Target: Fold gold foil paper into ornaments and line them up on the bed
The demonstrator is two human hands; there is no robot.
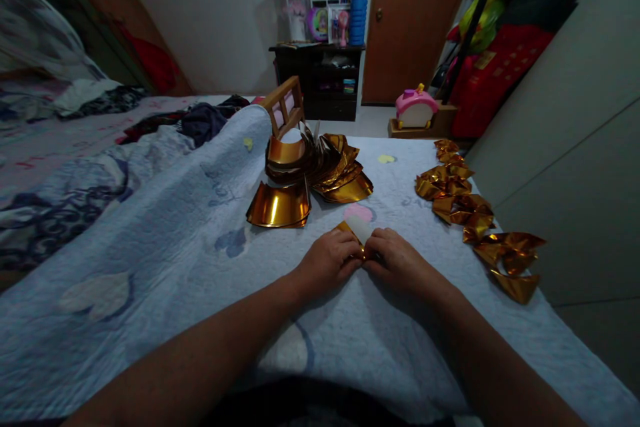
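Between my hands is a sheet of gold foil paper (358,228), its pale back facing up and a gold edge showing. My left hand (332,256) pinches its near left side. Close beside it, my right hand (388,255) grips the near right side, and the fingertips of both hands almost meet at a small gold fold. Beyond my hands lie fanned stacks of curved gold foil sheets (280,205). Along the right edge of the cloth runs a row of folded gold foil pieces (465,208).
A light blue quilted cloth (200,293) covers the surface under my hands. A wooden rail (286,104) stands behind the stacks. Farther back are a dark cabinet (320,90), a pink toy case (416,109) and a brown door (413,27). Rumpled bedding (100,173) lies left.
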